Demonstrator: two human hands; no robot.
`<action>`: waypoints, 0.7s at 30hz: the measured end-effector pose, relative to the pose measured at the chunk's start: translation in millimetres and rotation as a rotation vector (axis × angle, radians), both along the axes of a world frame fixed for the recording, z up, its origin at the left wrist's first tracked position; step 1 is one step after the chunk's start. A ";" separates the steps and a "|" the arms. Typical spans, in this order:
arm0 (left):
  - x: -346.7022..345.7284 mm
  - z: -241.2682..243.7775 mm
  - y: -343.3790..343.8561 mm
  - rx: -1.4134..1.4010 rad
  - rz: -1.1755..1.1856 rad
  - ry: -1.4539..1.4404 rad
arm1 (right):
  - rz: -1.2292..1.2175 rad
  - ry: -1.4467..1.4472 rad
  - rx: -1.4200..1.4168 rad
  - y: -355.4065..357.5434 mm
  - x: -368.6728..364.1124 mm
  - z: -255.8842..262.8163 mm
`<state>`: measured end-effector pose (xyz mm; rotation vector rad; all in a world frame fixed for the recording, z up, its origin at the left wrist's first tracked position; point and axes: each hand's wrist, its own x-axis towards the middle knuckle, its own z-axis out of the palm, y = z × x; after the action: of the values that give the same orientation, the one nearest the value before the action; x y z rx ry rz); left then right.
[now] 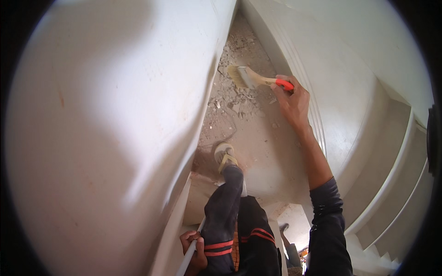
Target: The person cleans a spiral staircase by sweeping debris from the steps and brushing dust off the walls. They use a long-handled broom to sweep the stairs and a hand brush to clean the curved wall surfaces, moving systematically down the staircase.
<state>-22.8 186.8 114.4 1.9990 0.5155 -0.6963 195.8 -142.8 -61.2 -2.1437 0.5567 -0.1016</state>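
My right hand [293, 101] grips a flat paintbrush [260, 79] by the red end of its wooden handle. The brush's pale bristles point left, over grey rubble and dust [241, 107] on a narrow floor strip; I cannot tell whether they touch it. Low in the picture, the fingers of my left hand [195, 252] are wrapped around a slim white pole [188, 257] beside my leg. My foot, in a flip-flop [224, 153], stands at the near end of the rubble.
A tall pale wall [103, 120] closes in on the left, and a grooved white ledge [297, 65] runs along the right. Further right, steps [383, 162] curve past. Below, another person's leg [292, 253] shows on a lower level.
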 end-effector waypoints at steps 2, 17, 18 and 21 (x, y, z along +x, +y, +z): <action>-2.7 -3.7 6.9 0.028 -0.017 -0.004 | 0.023 -0.008 0.020 1.3 13.6 -4.0; 11.8 -12.1 -2.1 0.050 -0.027 0.051 | 0.508 0.015 -0.659 -29.0 83.1 -110.4; 11.8 -10.7 -3.0 0.052 -0.033 0.050 | 0.526 -0.019 -0.679 -30.8 67.2 -112.7; 7.7 -12.3 -0.1 0.060 -0.035 0.044 | 0.633 -0.023 -0.760 -33.5 3.0 -108.3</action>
<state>-15.1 186.8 102.1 2.0567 0.5337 -0.7557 198.9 -176.3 -169.5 -2.9464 -0.2529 0.0237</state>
